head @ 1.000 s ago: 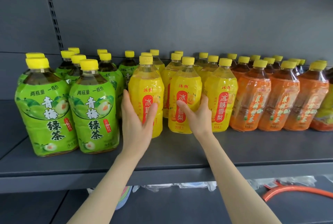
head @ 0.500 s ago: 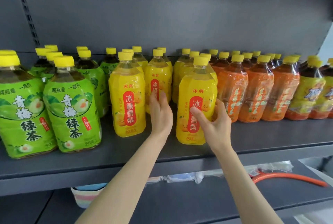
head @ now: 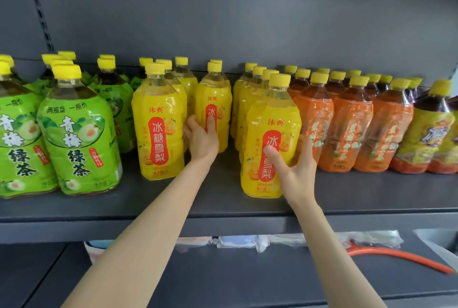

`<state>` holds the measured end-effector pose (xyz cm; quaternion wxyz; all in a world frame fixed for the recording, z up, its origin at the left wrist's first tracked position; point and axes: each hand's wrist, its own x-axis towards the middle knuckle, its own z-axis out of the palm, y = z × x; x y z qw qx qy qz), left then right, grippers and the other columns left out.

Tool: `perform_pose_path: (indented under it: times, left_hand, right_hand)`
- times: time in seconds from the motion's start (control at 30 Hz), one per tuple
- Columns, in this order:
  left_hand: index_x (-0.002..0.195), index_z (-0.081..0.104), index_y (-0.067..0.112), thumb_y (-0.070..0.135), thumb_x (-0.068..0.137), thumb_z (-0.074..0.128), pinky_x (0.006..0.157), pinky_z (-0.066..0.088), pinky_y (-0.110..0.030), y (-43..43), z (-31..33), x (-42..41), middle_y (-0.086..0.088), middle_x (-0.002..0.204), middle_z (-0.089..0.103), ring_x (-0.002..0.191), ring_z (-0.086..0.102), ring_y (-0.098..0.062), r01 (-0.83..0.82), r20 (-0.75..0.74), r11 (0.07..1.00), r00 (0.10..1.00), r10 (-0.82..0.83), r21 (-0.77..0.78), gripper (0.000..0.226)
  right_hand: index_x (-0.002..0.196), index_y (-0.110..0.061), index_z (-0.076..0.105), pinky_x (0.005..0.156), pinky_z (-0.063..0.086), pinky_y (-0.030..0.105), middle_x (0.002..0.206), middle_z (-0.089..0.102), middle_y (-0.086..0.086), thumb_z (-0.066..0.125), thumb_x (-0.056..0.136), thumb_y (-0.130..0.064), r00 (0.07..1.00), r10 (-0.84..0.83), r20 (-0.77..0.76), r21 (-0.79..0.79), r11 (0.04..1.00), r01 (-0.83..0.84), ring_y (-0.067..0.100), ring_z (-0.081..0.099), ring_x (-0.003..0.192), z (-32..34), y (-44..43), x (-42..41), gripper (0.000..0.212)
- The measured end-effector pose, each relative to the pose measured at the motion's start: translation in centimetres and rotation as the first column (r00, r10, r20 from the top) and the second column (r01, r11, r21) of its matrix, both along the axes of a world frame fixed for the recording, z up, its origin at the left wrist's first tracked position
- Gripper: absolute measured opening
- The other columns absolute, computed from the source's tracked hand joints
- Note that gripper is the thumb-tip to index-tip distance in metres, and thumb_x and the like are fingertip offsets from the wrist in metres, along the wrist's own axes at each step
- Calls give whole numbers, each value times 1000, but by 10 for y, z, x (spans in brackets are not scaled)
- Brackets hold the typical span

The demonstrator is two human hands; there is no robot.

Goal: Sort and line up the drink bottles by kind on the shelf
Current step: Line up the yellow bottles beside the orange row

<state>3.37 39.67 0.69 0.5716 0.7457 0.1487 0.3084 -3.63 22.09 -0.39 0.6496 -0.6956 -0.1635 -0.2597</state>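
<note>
Reaching into a grey shelf [head: 223, 216] that fills the frame from left to right, a person squares up drink bottles grouped by kind. Green-tea bottles [head: 76, 134] crowd the left of the frame and orange-labelled bottles [head: 357, 129] the right, with a darker tea bottle [head: 428, 131] at the far right edge. The yellow pear-drink rows run between them at centre.

The right hand [head: 295, 171] is clamped on the near yellow bottle [head: 270, 134], thumb across the red label and fingers wrapped behind its right flank. This bottle stands at centre right, close to the shelf's front lip and just beside the orange group. The left hand [head: 202, 139] grips the rear yellow bottle [head: 218, 94] at centre, thumb on its label. A third yellow bottle [head: 158, 119] stands untouched at centre left.

A second ago the three yellow fronts stood roughly abreast. Now the right-hand one sits forward and the middle one well back, with the left hand moved from the leftmost bottle to the middle one. The yellow front line therefore looks broken for the moment, and the middle column probably needs drawing forward to match.

Every bottle stands upright, its long axis vertical and cap uppermost, with labels facing out of the shelf toward the camera. An orange hose [head: 396, 257] lies on the level below, lower right.
</note>
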Motion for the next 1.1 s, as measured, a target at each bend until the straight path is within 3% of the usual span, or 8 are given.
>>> perform_pose_path:
  times: [0.1,0.23,0.4,0.53,0.7,0.97,1.1]
  left_hand:
    - [131,29,13,39,95,49,100,43,-41,3,-2,6,-11,134,41,121,45,-28,53,42,998,998,-51,-45,48]
    - [145,26,17,45,93,50,111,31,-48,8,-5,16,-11,147,28,136,31,-30,69,-29,994,997,-67,82,64]
    - [144,29,21,46,92,50,108,35,-49,6,-8,21,-10,145,36,133,36,-29,101,-13,994,995,-101,49,61]
    - [146,27,18,37,95,49,106,39,-47,6,-6,21,-7,143,43,131,42,-26,160,26,987,987,-159,-23,58]
    - [146,25,19,33,98,46,105,38,-43,9,-7,20,-7,144,41,132,40,-25,156,28,988,987,-156,7,55]
    - [146,25,19,32,100,41,105,38,-42,10,-7,20,-7,143,41,132,41,-25,111,42,993,993,-113,30,51]
    - [148,21,16,36,98,44,109,35,-45,8,-4,11,-8,148,36,136,36,-26,118,-15,992,993,-118,-36,58]
  right_hand:
    - [107,-38,45,71,54,17,104,65,-18,72,63,-61,1000,-8,11,12,1000,8,1,67,95,-3,3,-1,57]
    - [107,-39,44,70,53,13,98,65,-27,64,54,-83,999,-26,19,5,1000,26,-3,66,94,-1,4,-2,71]
    - [108,-37,45,68,53,14,102,65,-20,67,62,-60,1000,-1,12,9,1000,1,-2,66,93,-3,4,-1,56]
    - [109,-37,45,68,53,14,102,64,-21,67,62,-59,1000,14,8,8,1000,-14,-3,66,93,-3,3,0,56]
    - [109,-37,45,67,52,13,103,64,-20,71,68,-49,1000,31,5,13,999,-31,-4,66,93,-5,2,2,50]
    - [110,-38,43,68,52,12,107,62,-19,65,63,-58,999,49,23,3,999,-49,-4,65,96,-5,2,3,55]
    - [109,-43,43,72,51,13,111,57,-17,62,63,-66,1000,-19,11,-59,998,19,0,63,100,-5,1,3,55]
